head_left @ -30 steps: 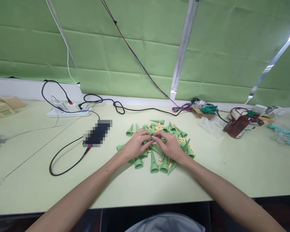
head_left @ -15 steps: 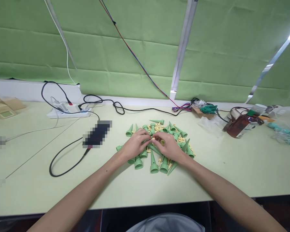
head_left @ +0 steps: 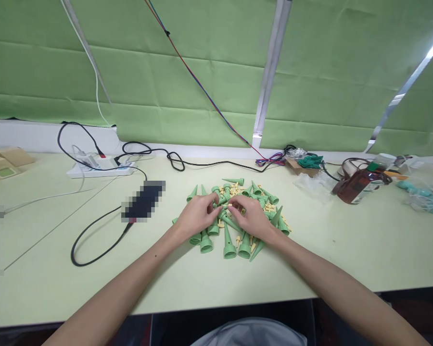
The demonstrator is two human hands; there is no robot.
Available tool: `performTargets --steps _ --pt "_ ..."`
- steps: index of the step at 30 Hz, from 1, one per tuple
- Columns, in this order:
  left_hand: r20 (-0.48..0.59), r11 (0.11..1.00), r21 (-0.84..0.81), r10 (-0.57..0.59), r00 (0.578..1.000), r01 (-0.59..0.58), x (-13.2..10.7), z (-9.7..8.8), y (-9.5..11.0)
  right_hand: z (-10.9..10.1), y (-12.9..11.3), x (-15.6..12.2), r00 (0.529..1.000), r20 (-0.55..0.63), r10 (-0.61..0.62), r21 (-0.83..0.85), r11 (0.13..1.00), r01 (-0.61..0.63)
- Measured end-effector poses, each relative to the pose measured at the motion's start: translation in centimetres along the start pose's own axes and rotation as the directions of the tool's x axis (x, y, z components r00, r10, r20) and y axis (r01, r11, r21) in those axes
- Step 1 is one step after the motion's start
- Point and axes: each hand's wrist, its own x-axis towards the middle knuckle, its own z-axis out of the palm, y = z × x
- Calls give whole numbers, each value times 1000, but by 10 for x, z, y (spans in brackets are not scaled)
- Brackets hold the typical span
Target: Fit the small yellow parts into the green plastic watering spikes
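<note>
Over a pile of green plastic cones [head_left: 229, 249] and small yellow plastic pieces, my two hands face each other. My right hand [head_left: 253, 217] pinches a small yellow piece [head_left: 230, 205] between thumb and fingertips. My left hand [head_left: 197, 214] is closed close to it, index finger bent and thumb below. Something light green shows at its fingertips, against the yellow piece; its shape is mostly hidden. Cones lie around both hands, some with wide open collars toward me. Loose yellow pieces [head_left: 238, 188] gather behind my hands, with others scattered among the cones.
A dark, pixelated device [head_left: 144, 201] with a black cable lies left of the pile. Behind it sits a white power strip [head_left: 101, 168]. At the right are a brown bottle [head_left: 359, 186], clear plastic wrap [head_left: 315, 187] and a small cardboard box [head_left: 303, 168]. Cables run along the wall.
My left hand has drawn slightly left and its index finger has lifted from the yellow piece, opening a small gap between the hands. My right hand stays almost in place.
</note>
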Motion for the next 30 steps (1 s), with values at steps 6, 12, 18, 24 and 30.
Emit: performTargets --steps 6,12,18,24,30 --pt "64 995 99 -28 998 22 0 1 0 0 -1 0 1000 14 20 -3 1000 -20" --pt "95 994 109 -21 995 11 -1 1 2 1 -1 0 1000 24 16 1 1000 -16" --pt "135 993 122 -20 991 3 -2 0 3 1 -1 0 999 38 12 9 1000 -12" --pt "157 990 142 -8 988 -15 -3 -2 6 1 -1 0 999 50 12 12 1000 -13" --pt "158 988 152 -8 987 -17 -4 0 6 0 0 -1 998 56 8 10 1000 -8"
